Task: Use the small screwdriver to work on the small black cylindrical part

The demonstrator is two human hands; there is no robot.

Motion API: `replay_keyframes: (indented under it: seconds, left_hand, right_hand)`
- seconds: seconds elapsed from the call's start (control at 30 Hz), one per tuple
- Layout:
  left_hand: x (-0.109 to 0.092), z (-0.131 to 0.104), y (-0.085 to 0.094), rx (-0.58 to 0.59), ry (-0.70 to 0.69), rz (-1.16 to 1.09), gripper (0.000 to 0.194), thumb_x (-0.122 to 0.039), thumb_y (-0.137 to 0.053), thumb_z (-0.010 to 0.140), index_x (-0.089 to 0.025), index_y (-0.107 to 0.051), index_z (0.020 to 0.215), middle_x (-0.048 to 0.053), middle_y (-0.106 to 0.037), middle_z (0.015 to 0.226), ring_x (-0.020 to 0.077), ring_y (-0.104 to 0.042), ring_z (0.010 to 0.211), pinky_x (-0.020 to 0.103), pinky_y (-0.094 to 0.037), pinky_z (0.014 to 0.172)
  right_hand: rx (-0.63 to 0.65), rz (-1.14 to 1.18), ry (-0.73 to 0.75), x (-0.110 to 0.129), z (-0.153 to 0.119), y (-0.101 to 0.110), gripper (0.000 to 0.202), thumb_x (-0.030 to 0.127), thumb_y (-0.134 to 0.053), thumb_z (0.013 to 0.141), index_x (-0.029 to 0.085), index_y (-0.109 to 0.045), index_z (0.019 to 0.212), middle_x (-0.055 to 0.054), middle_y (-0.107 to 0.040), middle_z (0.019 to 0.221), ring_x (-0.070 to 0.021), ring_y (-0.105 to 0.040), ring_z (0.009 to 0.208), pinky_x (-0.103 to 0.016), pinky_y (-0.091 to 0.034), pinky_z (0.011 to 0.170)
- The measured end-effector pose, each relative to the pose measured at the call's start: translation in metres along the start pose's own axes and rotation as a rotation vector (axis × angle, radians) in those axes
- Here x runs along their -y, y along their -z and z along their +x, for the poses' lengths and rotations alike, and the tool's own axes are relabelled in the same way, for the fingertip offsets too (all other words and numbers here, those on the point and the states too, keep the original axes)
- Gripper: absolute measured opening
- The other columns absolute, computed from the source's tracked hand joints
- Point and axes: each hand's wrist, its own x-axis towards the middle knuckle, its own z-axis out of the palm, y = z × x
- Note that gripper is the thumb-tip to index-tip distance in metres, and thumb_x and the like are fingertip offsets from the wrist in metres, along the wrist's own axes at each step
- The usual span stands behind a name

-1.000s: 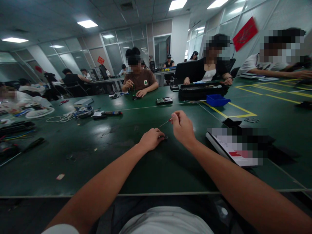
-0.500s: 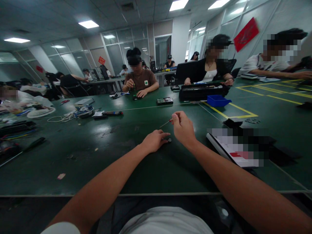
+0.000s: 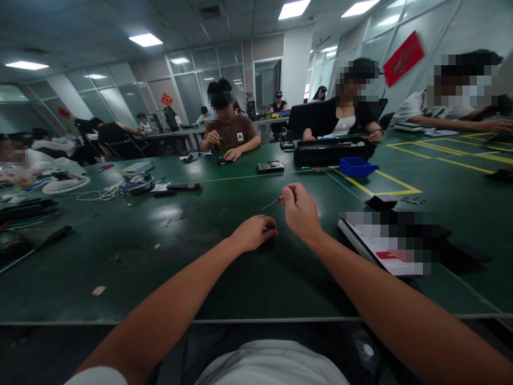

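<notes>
My right hand (image 3: 301, 213) is closed around the handle of a small screwdriver (image 3: 271, 202). Its thin shaft points left and slightly down, above the table. To its left, my left hand (image 3: 254, 233) rests low over the green tabletop with fingers curled and the thumb near the fingertips. Whatever lies within those fingers is hidden. The screwdriver tip is apart from the left hand, a short way beyond its knuckles.
A hard drive (image 3: 270, 167) lies farther off, with a blue tray (image 3: 358, 166) and a long black case (image 3: 334, 152) to its right. A white-topped box (image 3: 380, 246) sits by my right forearm. Cables (image 3: 108, 192) and a long screwdriver (image 3: 48, 241) are leftward. Co-workers sit opposite.
My left fingers have curled inward, and the small metal piece seen at their tips is now out of sight. The right hand and screwdriver have hardly moved.
</notes>
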Motion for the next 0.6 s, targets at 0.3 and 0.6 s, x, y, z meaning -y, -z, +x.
replay_keyframes:
  seconds: [0.3,0.6]
  left_hand:
    - [0.023,-0.032,0.042,-0.236,0.216,-0.137,0.030,-0.039,-0.059,0.089,-0.020,-0.072,0.109,0.008,-0.074,0.104,0.0220,-0.066,0.089,0.035,-0.051,0.085]
    - [0.091,-0.091,0.110,-0.646,0.551,-0.762,0.029,-0.034,-0.066,0.082,-0.015,-0.070,0.104,0.002,-0.063,0.083,0.0097,-0.050,0.062,0.020,-0.033,0.048]
  right_hand:
    - [0.009,-0.001,-0.012,0.001,0.002,0.003,0.024,0.041,-0.040,0.100,0.024,-0.055,0.093,-0.005,-0.068,0.081,-0.0220,-0.064,0.075,-0.035,-0.042,0.070]
    - [0.032,-0.018,-0.018,-0.002,0.002,0.001,0.027,0.043,-0.040,0.100,0.023,-0.056,0.094,-0.005,-0.069,0.081,-0.0231,-0.065,0.076,-0.036,-0.042,0.069]
